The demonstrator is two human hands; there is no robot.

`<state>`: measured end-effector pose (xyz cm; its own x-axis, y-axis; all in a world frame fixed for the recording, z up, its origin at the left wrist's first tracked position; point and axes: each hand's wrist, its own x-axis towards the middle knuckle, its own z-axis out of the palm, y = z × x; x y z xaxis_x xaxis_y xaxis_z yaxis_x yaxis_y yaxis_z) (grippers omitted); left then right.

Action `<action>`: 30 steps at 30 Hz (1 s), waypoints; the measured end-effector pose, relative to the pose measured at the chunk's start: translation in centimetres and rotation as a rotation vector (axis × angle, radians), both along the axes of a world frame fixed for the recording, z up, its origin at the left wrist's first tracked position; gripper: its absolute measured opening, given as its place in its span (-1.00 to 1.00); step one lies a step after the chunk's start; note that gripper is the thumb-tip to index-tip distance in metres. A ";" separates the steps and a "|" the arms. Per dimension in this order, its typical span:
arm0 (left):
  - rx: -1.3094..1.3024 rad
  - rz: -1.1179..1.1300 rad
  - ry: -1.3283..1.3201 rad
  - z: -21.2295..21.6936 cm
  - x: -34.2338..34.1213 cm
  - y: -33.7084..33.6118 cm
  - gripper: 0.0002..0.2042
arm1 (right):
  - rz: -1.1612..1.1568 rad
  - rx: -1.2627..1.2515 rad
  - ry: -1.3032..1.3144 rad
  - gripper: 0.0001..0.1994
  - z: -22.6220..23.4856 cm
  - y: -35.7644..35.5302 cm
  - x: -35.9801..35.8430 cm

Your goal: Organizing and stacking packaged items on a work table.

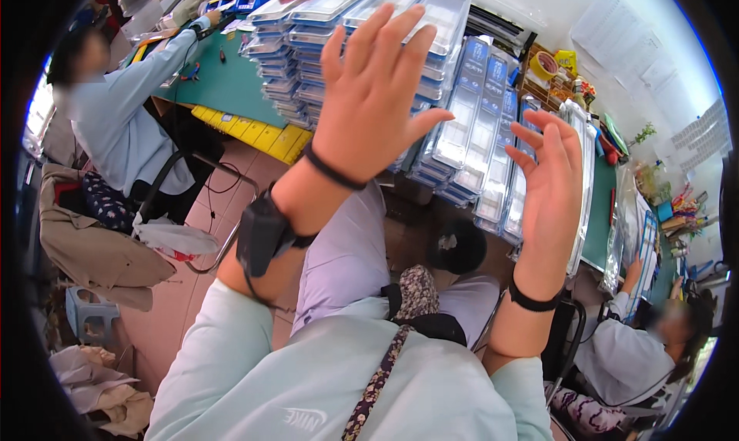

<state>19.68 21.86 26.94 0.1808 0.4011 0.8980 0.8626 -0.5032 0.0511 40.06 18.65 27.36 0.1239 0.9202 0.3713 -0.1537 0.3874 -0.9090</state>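
My left hand (369, 106) is raised over a tall stack of clear plastic packs (289, 79), its fingers spread and nothing in it. Whether the palm touches the packs I cannot tell. On the right, my right hand (550, 183) hovers by lower piles of clear packs with blue labels (462, 137); its fingers are loosely bent and apart, holding nothing visible. A black box-shaped device (264, 233) is strapped to my left forearm, and dark bands circle both wrists.
Co-workers sit at left (127, 125) and lower right (627, 356). A yellow strip (250, 131) runs along the green table's edge (215, 75). Behind the packs lies a tape roll (543, 65). A dark round object (456, 246) is below the table; a blue stool (88, 315) stands left.
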 end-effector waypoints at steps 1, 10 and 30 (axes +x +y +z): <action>-0.031 0.046 0.061 0.0 0.1 0.8 -0.30 | 0.012 -0.008 0.004 -0.74 -0.1 0.5 -0.2; -0.083 0.093 0.120 -0.8 0.6 2.8 -0.19 | 0.084 -0.072 -0.050 -0.74 -1.0 3.1 -1.9; 0.093 -0.305 0.086 -1.2 3.0 -0.5 -0.67 | 0.314 -0.194 0.176 -0.66 0.3 4.4 -2.6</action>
<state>22.69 21.31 25.77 0.3567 0.2342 0.9044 0.6704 -0.7384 -0.0732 37.47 23.01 27.62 -0.1282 0.9742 0.1855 -0.3967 0.1211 -0.9099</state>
